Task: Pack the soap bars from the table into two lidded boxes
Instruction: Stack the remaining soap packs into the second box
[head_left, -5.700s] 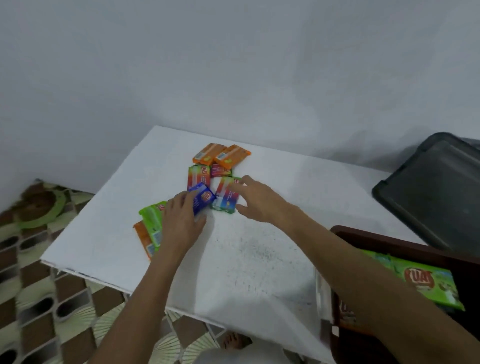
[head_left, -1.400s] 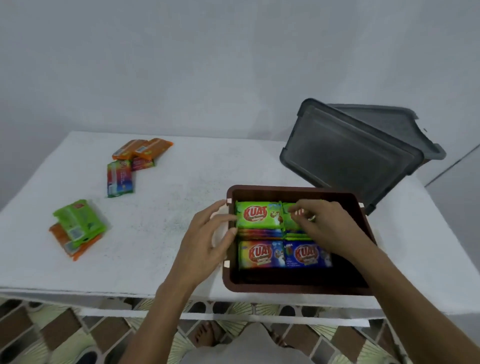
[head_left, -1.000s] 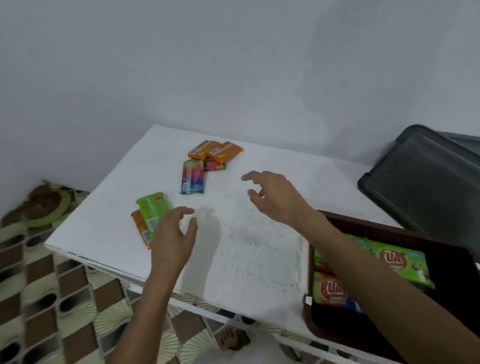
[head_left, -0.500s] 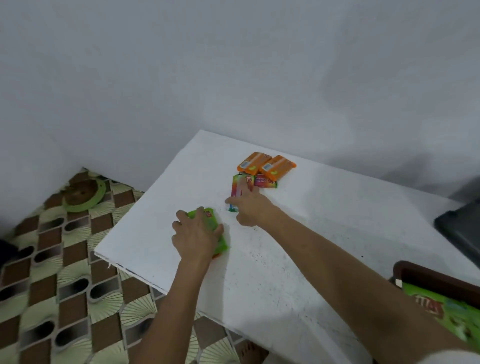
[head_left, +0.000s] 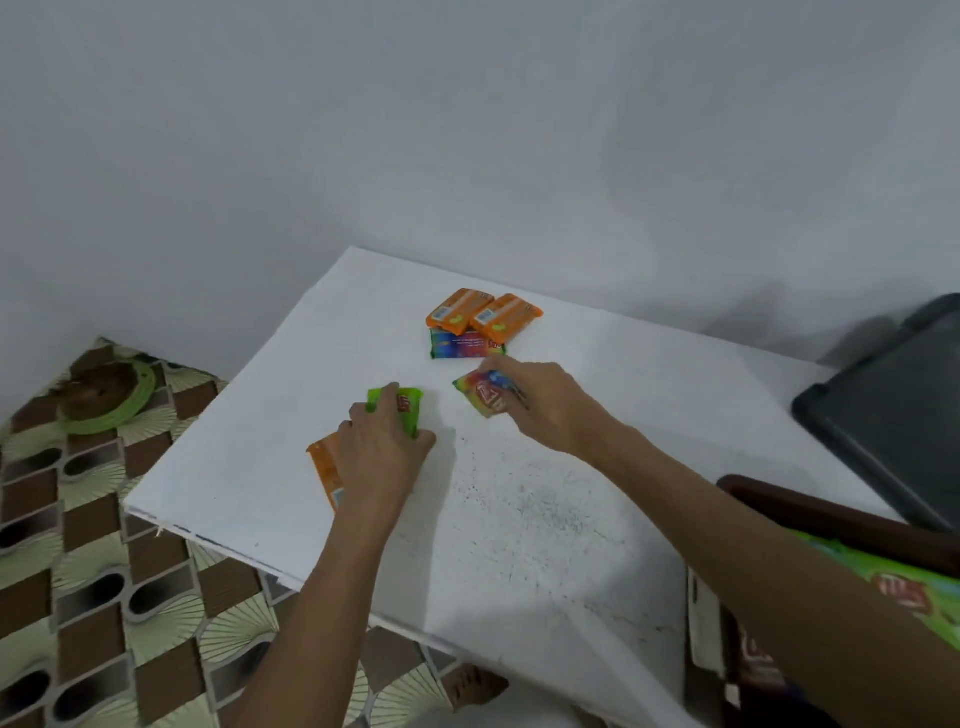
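My left hand (head_left: 382, 457) grips a green soap bar (head_left: 404, 408) near the table's left edge, with an orange soap bar (head_left: 326, 470) lying partly under the hand. My right hand (head_left: 540, 402) holds a rainbow-wrapped soap bar (head_left: 484, 396), tilted just above the table. Further back lie two orange bars (head_left: 483, 312) on top of another rainbow bar (head_left: 460, 347). The brown box (head_left: 810, 514) sits at the right edge with green soap bars (head_left: 904, 592) inside, partly hidden by my right arm.
A dark grey lid (head_left: 893, 421) leans at the far right of the white table (head_left: 519, 519). A grey wall stands close behind. To the left below is patterned floor with a green round object (head_left: 106, 400). A foot (head_left: 475, 686) shows under the table's front edge.
My hands left the brown box and reached left to the loose bars. The left hand closed on the green bar and the right hand picked up the rainbow bar, drawing it toward me.
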